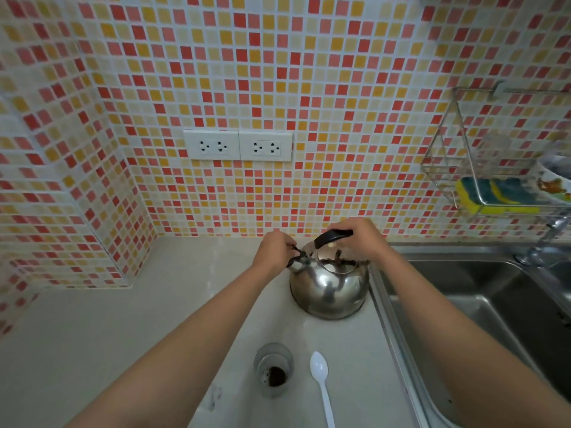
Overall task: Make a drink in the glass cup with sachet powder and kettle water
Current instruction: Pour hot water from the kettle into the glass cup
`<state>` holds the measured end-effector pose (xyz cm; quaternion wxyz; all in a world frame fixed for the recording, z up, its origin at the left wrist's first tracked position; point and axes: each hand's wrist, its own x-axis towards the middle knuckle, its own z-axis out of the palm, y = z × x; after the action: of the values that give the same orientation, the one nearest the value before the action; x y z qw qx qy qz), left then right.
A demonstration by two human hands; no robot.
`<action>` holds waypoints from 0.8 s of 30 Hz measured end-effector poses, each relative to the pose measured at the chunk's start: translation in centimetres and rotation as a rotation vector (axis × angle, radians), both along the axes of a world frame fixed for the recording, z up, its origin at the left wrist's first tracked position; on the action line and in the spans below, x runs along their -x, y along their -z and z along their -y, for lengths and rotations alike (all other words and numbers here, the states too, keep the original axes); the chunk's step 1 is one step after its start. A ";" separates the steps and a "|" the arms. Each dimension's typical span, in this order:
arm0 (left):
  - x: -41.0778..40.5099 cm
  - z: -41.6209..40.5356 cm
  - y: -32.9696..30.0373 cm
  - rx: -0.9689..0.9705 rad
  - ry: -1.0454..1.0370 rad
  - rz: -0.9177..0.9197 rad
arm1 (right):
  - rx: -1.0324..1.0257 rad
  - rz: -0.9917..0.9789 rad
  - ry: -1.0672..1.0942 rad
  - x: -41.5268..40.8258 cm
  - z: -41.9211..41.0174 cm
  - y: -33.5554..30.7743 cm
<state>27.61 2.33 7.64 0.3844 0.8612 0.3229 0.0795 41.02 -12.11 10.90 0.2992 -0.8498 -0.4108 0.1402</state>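
Observation:
A shiny steel kettle (329,290) stands on the pale counter (123,329) beside the sink. My right hand (360,237) is closed around its black handle (332,236). My left hand (275,250) pinches the black cap at the kettle's spout, on the kettle's left side. Nearer to me stands the glass cup (273,369) with dark powder at its bottom. A white plastic spoon (323,387) lies flat just right of the cup. No sachet is in view.
A steel sink (494,304) fills the right side, with a tap (543,242) at its back. A wire rack (482,180) holding a yellow-green sponge hangs on the tiled wall. Two white double sockets (238,146) sit on the wall above the kettle.

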 end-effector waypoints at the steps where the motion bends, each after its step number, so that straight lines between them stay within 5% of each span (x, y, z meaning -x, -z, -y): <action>1: 0.4 0.2 -0.6 -0.011 0.014 0.001 | -0.022 -0.005 0.000 0.2 0.3 -0.5; 13: 7.0 3.4 -8.0 -0.061 0.156 0.065 | -0.036 0.122 -0.140 5.3 4.6 -9.1; 24: 13.4 7.5 -7.8 -0.110 0.234 -0.051 | 0.105 0.222 -0.241 12.0 7.6 -9.1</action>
<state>14.21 -5.19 15.40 0.3347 0.9146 0.2249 0.0300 28.99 -19.72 20.02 0.1880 -0.8192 -0.5322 0.1014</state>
